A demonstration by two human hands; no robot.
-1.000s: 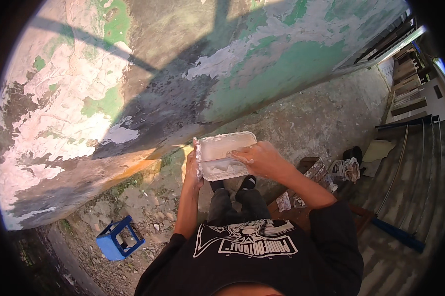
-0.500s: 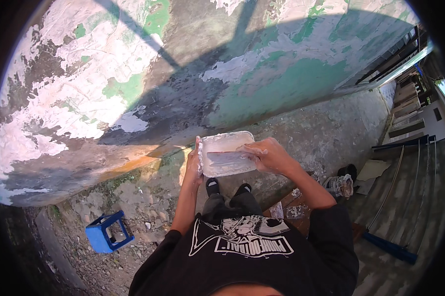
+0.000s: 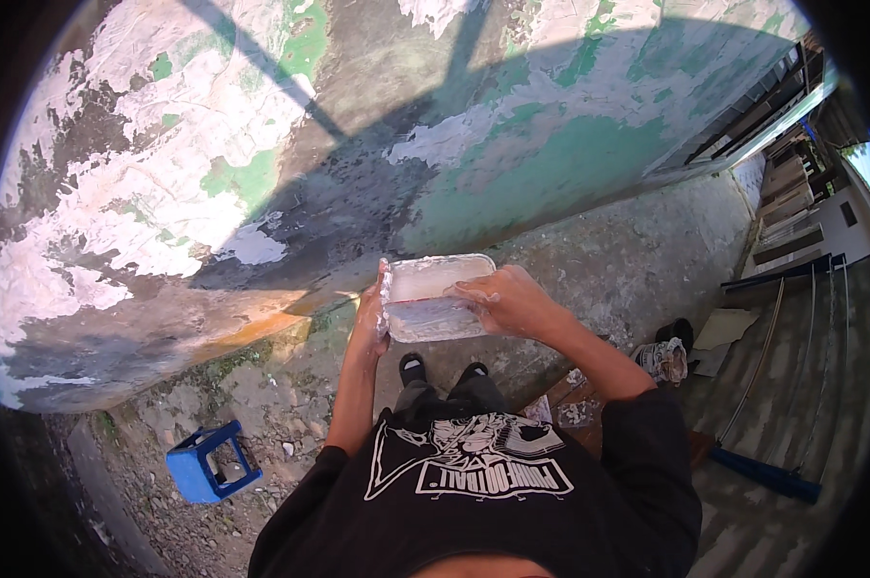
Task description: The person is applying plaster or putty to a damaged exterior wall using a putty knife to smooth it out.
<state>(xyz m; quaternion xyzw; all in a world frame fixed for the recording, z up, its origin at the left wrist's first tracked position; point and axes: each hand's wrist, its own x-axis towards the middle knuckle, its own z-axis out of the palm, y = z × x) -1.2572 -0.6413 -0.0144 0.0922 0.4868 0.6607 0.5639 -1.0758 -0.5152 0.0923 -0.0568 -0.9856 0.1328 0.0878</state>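
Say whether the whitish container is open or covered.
Open: no lid covers the whitish container, and its inside shows beside the right hand.

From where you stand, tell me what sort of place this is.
Likely outdoors beside a building under repair: a partly sunlit wall patched in white, green and bare grey, stony ground with a blue stool, and a container smeared with white material.

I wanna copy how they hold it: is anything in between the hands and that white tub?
Nothing visible is between the left hand and the white tub; it grips the tub's left side. The right hand holds a flat tool, which reaches across the tub's inside.
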